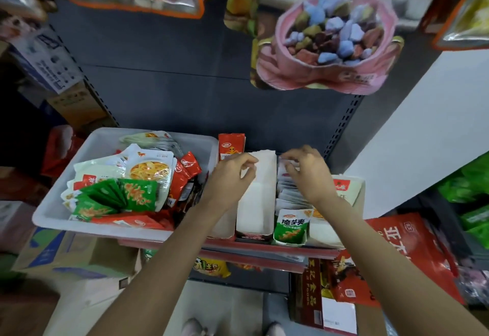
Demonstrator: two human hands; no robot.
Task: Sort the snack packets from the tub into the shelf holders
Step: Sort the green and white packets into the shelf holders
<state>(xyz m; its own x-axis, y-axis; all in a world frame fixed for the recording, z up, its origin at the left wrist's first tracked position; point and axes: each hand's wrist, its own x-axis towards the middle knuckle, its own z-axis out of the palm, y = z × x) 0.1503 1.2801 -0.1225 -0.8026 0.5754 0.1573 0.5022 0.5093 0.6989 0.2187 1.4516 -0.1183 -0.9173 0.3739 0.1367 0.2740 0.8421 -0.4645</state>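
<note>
A white tub (66,211) sits on the shelf (264,247) at the left, heaped with snack packets (137,190): green ones fanned out in front, red ones on the right side, and white ones with a noodle picture behind. To its right stand narrow white holders side by side along the shelf edge.

The left hand (232,174) hovers over the left holders, fingers curled, its fingertips at the rim of a white holder (258,203) that shows a bare white inside. Whether it pinches anything I cannot tell. Just behind this hand a red packet (231,145) stands upright at the back of the leftmost holder (225,226).

The right hand (308,171) reaches into the next holder to the right, fingers curled and pinching the tops of a row of packets (288,195) standing on edge there. A green packet (291,226) stands upright at the front of that same holder. Further right, a white box (344,190) with a red label lies partly behind the right wrist.

The hands are apart, one on either side of the bare white holder.
</note>
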